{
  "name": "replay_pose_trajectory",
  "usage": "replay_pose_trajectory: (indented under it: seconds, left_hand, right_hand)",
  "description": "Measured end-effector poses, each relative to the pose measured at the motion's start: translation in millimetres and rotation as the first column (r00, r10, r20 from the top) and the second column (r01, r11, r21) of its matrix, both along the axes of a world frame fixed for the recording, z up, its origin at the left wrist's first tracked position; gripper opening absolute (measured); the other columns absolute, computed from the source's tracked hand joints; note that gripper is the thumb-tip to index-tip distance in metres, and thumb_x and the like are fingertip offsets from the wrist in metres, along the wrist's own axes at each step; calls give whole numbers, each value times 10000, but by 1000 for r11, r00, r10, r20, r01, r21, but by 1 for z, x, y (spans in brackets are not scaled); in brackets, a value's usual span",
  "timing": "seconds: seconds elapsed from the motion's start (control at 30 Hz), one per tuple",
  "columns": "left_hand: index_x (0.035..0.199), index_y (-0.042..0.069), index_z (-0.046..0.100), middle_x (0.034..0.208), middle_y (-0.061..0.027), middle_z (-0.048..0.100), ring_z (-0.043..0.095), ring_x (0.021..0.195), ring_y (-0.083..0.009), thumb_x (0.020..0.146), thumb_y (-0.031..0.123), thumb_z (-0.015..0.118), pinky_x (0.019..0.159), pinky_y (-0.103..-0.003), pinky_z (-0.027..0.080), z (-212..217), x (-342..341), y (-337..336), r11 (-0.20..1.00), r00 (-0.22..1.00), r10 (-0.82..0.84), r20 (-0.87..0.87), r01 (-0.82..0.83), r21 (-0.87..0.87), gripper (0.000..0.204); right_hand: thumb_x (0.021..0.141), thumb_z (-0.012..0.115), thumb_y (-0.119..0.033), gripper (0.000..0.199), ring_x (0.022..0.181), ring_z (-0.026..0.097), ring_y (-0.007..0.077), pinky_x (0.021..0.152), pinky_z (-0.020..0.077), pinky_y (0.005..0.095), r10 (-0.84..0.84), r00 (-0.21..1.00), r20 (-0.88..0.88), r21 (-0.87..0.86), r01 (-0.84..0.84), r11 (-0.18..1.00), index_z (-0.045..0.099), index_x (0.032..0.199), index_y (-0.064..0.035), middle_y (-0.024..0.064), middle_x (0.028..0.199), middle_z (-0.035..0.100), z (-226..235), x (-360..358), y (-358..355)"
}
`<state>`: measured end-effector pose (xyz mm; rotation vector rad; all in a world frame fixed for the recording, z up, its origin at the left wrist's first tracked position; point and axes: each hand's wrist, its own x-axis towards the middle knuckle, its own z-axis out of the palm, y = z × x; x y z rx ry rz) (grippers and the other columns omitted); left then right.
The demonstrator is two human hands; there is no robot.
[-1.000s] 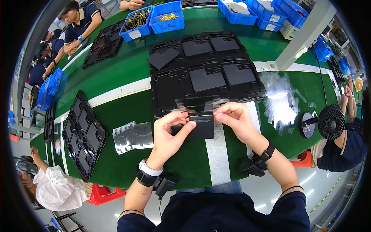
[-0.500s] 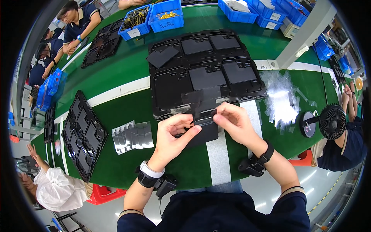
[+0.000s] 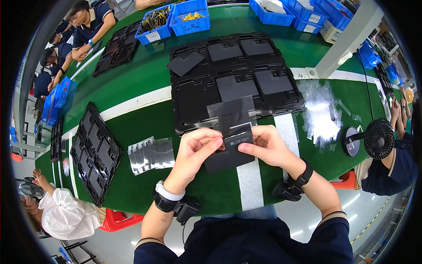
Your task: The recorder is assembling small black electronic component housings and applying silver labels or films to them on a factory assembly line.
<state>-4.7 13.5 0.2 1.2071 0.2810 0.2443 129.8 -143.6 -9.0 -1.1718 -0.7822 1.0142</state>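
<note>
Between my hands is a flat black panel (image 3: 222, 163), held near the front of a black moulded tray (image 3: 193, 93). A dark, partly see-through film (image 3: 230, 111) stands up from the panel's far edge and overlaps the tray. With thumb and fingers closed, my left hand (image 3: 195, 149) pinches the panel's far left corner; whether it grips film too is hidden. My right hand (image 3: 270, 147) has its thumb on the panel's upper face by a small printed patch, its fingers behind the edge. Similar flat panels (image 3: 237, 89) lie in the tray's pockets, and one loose panel (image 3: 185, 64) rests askew on top.
Film strips (image 3: 150, 155) lie left of my hands, and a heap of clear film pieces (image 3: 320, 114) lies to the right. A small black fan (image 3: 379, 138) stands beyond it. Another tray (image 3: 96, 154) sits at left; blue bins (image 3: 190, 18) and a grey post (image 3: 347, 37) stand farther back.
My right thumb has come down onto the panel's face, and the panel has tilted so more of its printed patch shows. The film above now stands more upright.
</note>
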Motion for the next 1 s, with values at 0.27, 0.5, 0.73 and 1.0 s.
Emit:
replay_pose_trajectory:
  seconds: [0.27,0.5,0.73,1.0]
  left_hand:
    - [929,9,623,850,-90,661,640,762,-142,846,69,601,638,-216,478,7,-2,0,993,997,-77,28,75,87,105]
    - [961,-11,622,861,-97,660,643,763,-139,845,58,604,671,-222,498,4,0,1,995,999,35,13,-36,92,137]
    - [961,-22,619,866,-93,654,635,797,-136,839,44,608,711,-235,516,2,1,0,995,999,48,9,-49,87,139]
    - [960,-39,614,884,-112,651,634,819,-142,835,22,604,764,-260,528,5,1,-3,992,997,65,35,-69,103,140]
  right_hand:
    - [817,619,-14,210,845,580,77,772,462,231,202,967,-156,248,-160,955,622,1023,29,62,950,649,-4,2,-4]
    - [847,585,-30,217,880,583,83,790,469,236,59,992,-111,41,-55,998,602,1055,33,64,964,647,3,0,0]
    - [852,590,-54,204,864,589,87,784,485,242,-33,997,-71,14,34,999,605,1035,33,58,945,645,2,-4,3]
    - [853,589,-56,193,865,589,88,790,485,244,-74,997,-37,13,75,997,606,1021,36,55,938,639,0,-5,3]
